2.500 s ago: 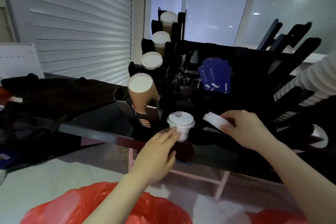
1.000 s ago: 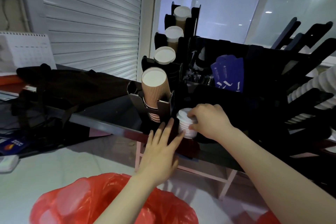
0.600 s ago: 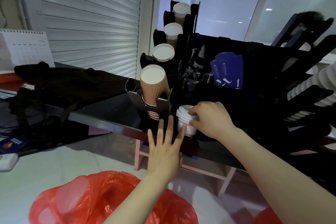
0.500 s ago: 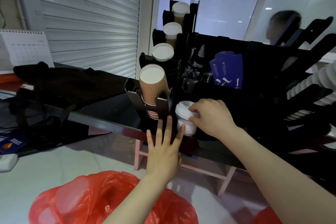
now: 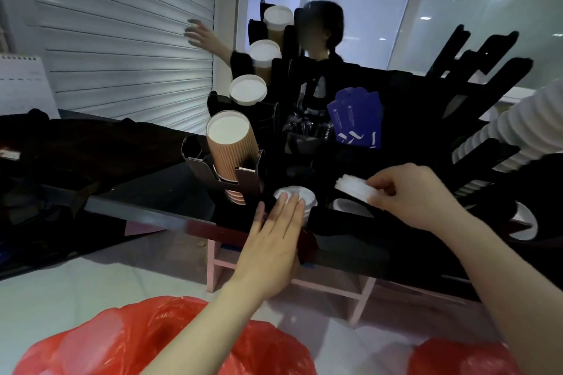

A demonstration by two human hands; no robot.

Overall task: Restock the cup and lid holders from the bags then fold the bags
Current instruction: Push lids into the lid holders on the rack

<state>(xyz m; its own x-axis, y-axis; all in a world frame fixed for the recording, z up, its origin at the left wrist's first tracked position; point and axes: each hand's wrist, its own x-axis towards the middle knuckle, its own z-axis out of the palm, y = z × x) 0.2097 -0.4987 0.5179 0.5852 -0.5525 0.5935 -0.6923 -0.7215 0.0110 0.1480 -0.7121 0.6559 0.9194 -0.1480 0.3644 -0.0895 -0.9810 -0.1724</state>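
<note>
At centre, on the dark counter (image 5: 158, 189): a black holder (image 5: 344, 231). Left hand (image 5: 274, 240) flat, fingers straight and together, tips touching the white lid stack (image 5: 306, 195) seated in a front well. At three o'clock of that stack, the right hand (image 5: 417, 195) pinches a few loose lids (image 5: 353, 187) between thumb and curled fingers, tilted, just above the neighbouring well. Brown cups (image 5: 228, 146) lean in a slot at ten o'clock. Blue packets (image 5: 356, 119) at one o'clock, further back. Red bag (image 5: 146, 341) at six o'clock, under the left forearm. Second red bag (image 5: 457, 358) at five o'clock. Another person (image 5: 320, 49) stands behind the holder.
</note>
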